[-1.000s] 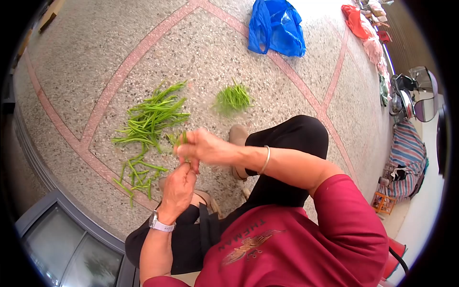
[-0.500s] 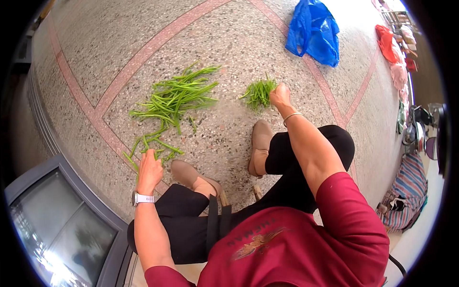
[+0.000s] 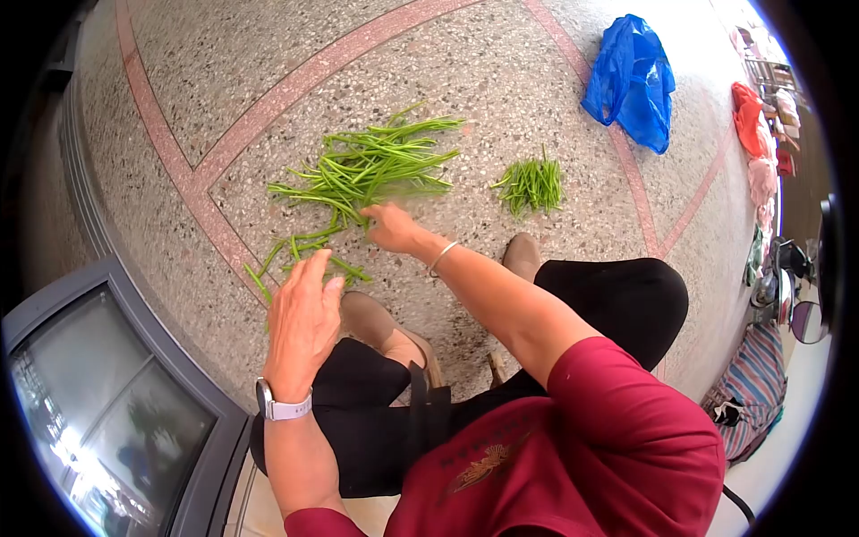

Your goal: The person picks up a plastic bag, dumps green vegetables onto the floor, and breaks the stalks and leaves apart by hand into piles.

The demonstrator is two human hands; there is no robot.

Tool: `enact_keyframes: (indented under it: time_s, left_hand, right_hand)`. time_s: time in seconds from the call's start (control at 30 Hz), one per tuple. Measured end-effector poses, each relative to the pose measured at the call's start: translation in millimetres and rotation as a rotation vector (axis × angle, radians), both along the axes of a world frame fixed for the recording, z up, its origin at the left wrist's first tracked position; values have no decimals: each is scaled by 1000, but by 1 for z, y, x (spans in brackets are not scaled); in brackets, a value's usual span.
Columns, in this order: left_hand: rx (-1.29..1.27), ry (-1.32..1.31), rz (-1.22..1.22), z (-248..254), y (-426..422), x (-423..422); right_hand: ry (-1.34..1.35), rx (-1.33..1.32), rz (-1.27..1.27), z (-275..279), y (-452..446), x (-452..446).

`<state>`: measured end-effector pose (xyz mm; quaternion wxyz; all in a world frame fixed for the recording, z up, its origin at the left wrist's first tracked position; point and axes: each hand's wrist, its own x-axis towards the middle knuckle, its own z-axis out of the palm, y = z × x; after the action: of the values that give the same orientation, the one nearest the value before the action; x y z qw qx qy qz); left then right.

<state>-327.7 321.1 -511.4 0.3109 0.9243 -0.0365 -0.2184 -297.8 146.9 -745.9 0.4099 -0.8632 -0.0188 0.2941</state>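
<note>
A loose pile of long green vegetable stems (image 3: 385,161) lies on the speckled floor in front of me. My right hand (image 3: 394,228) is at the near edge of that pile, index finger and thumb closed around a stem. My left hand (image 3: 302,313) is open, its fingers stretched out, above a few scattered green pieces (image 3: 313,240) near my left shoe. Those pieces are partly hidden under it. To the right of the big pile sits a smaller heap of short cut stems (image 3: 532,185), with no hand on it.
A crumpled blue plastic bag (image 3: 631,85) stands on the floor at the upper right. A grey-framed glass panel (image 3: 116,403) is close on my left. Along the right edge are a striped cloth bundle (image 3: 750,385) and a parked vehicle's mirror (image 3: 808,322).
My right hand has left the small heap and crossed left to the big pile. My left hand has risen and its fingers have straightened. The view has shifted slightly.
</note>
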Motion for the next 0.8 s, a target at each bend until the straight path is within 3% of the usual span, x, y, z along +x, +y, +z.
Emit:
enact_keyframes:
  time_s: [0.17, 0.3, 0.5, 0.53, 0.67, 0.8]
  left_hand:
    - [1, 6, 6, 6, 3, 3]
    - [-32, 1, -1, -4, 10, 2]
    - [-344, 70, 137, -18, -11, 1]
    - [-388, 46, 182, -17, -20, 0]
    - [-578, 84, 277, -10, -40, 2]
    - [-860, 212, 450, 11, -53, 4]
  right_hand:
    - [346, 147, -239, 10, 11, 14]
    - [114, 292, -341, 28, -12, 11]
    - [73, 492, -237, 142, -42, -5]
    - [-35, 484, -163, 159, -44, -8]
    - [-16, 342, 37, 236, -52, -11]
    - [105, 464, -108, 264, -69, -9]
